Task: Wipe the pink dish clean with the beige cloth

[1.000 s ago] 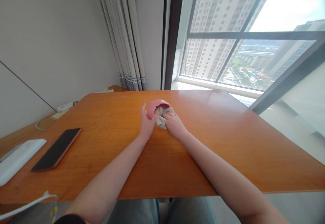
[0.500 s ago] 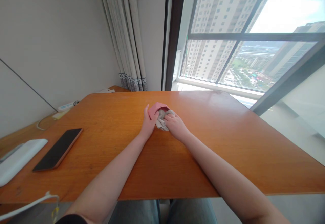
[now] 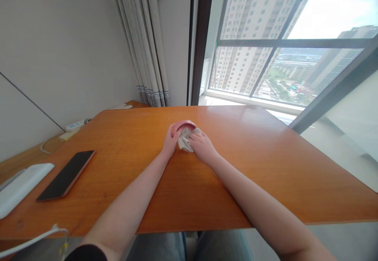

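A small pink bowl (image 3: 186, 123) is tipped with its opening toward me, over the middle of the table. My left hand (image 3: 170, 143) grips it by its left side, fingers wrapped around the wall. Bunched in the bowl's mouth is a pale grey cloth (image 3: 184, 142), part of which hangs out below the rim. My right hand (image 3: 203, 146) is closed on this cloth at the bowl's right side, its fingertips partly hidden in the folds. The bowl's underside and far side are out of sight.
On the wooden table (image 3: 124, 135), a dark phone (image 3: 67, 175) lies to the left, beside a white flat object (image 3: 28, 188). A white cable (image 3: 32, 237) crosses the near left corner. A power strip (image 3: 76, 125) sits along the wall; a large window is at right.
The bowl has turned a little in my left hand, whose fingers now wrap closer around it. My right hand stays on the cloth, shifted slightly left.
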{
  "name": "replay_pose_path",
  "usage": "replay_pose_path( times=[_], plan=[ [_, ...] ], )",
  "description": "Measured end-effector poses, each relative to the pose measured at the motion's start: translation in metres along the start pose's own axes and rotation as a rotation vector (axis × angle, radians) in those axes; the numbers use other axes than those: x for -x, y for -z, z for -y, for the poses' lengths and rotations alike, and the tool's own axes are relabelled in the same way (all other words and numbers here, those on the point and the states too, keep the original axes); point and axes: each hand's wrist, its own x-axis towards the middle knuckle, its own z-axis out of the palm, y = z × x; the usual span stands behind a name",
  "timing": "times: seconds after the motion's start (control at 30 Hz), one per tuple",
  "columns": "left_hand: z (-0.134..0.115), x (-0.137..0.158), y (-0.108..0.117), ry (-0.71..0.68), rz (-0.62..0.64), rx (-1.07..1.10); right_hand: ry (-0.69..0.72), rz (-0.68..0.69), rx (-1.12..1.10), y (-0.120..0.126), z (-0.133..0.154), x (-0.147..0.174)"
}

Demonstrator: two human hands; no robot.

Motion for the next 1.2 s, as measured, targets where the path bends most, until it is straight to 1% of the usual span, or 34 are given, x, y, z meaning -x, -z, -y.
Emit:
replay_pose_path(
  times=[0.1,0.17,0.23,0.33,0.43,0.5,0.6,0.7,0.77,0.83,0.87,0.9,0.93,1.0,1.03,1.07,1.1,1.13,1.2],
  plan=[
    [0.008,0.01,-0.013,0.099,-0.027,0.151,-0.046,0.021,0.021,-0.001,-0.003,0.001],
    [0.012,0.013,-0.019,0.109,-0.012,0.172,-0.084,0.032,0.026,-0.001,-0.004,0.002],
    [0.014,0.011,-0.02,0.076,-0.024,0.125,-0.1,0.048,0.012,0.0,-0.002,0.001],
    [0.009,0.002,-0.009,-0.014,-0.058,0.017,-0.058,0.081,-0.021,0.005,0.002,-0.001],
    [0.002,-0.005,0.002,-0.099,-0.007,-0.097,0.041,0.106,-0.035,0.011,0.001,-0.002],
    [0.0,-0.004,0.004,-0.113,0.018,-0.122,0.072,0.097,-0.03,0.013,-0.002,-0.001],
    [0.003,0.003,-0.004,-0.037,-0.021,0.01,0.047,0.064,-0.004,0.011,-0.008,0.0],
    [0.008,0.01,-0.013,0.045,-0.001,0.167,-0.013,0.028,0.009,0.006,-0.008,0.001],
    [0.009,0.009,-0.013,0.053,0.003,0.175,-0.032,0.019,-0.027,0.002,-0.007,0.001],
    [0.01,0.006,-0.01,0.097,-0.022,0.151,-0.012,0.01,-0.117,-0.001,-0.005,0.003],
    [0.01,0.005,-0.008,0.138,-0.025,0.143,-0.011,-0.027,-0.177,-0.001,-0.005,0.004],
    [0.011,0.003,-0.005,0.175,-0.021,0.137,-0.029,-0.096,-0.238,-0.001,-0.005,0.005],
    [0.011,0.002,-0.003,0.201,-0.011,0.131,-0.074,-0.198,-0.288,-0.001,-0.006,0.007],
    [0.012,0.001,-0.001,0.213,0.004,0.115,-0.238,-0.443,-0.335,0.002,-0.009,0.01],
    [0.013,0.0,-0.001,0.206,0.008,0.105,-0.327,-0.537,-0.333,0.003,-0.011,0.012],
    [0.013,0.0,-0.002,0.198,0.015,0.094,-0.393,-0.585,-0.323,0.005,-0.013,0.013],
    [0.014,0.001,-0.003,0.193,0.027,0.087,-0.424,-0.583,-0.312,0.006,-0.014,0.013],
    [0.014,0.001,-0.004,0.19,0.044,0.086,-0.414,-0.534,-0.306,0.006,-0.016,0.013],
    [0.015,0.002,-0.007,0.179,0.066,0.103,-0.301,-0.345,-0.304,0.004,-0.017,0.012]
  ],
)
